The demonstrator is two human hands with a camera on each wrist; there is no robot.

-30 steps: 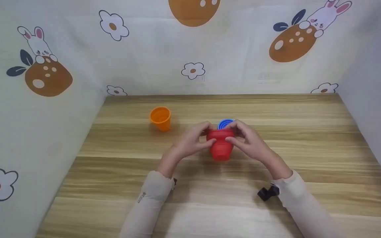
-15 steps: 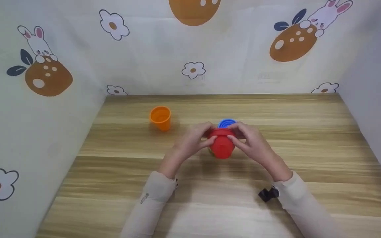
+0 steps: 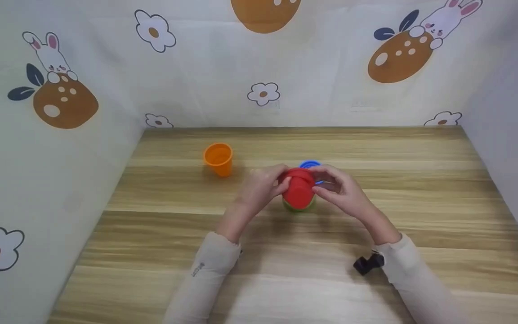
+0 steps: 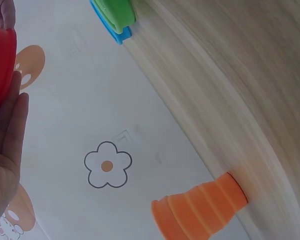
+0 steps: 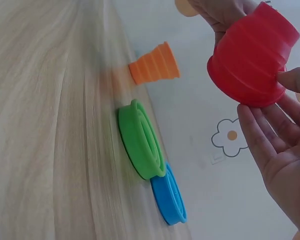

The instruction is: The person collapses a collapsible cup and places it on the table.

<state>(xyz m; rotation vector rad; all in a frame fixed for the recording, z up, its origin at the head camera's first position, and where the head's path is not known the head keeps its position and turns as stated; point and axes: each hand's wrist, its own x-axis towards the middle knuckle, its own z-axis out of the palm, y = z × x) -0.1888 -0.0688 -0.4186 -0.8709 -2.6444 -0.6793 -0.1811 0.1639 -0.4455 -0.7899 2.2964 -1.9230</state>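
Note:
Both hands hold a red collapsible cup (image 3: pixel 298 196) in the air, its narrow base facing back toward the head camera. My left hand (image 3: pixel 264 186) grips its left side near the wide rim, thumb on the wall. My right hand (image 3: pixel 343 189) holds the right side; in the right wrist view its thumb lies on the red wall and its fingers are at the rim. Under the cup, a flattened green collapsible cup (image 5: pixel 141 140) lies on the table, mostly hidden in the head view. Beside the green one is a flattened blue collapsible cup (image 5: pixel 168 196).
An orange collapsible cup (image 3: pixel 218 158) stands extended at the back left of the wooden table (image 3: pixel 160 252). Walls covered with printed cloth (image 3: pixel 205 81) border the table at the back and sides.
The red cup has tilted so its base turns further toward the head camera. It has shifted slightly up in view, and the green cup's edge now shows beneath it.

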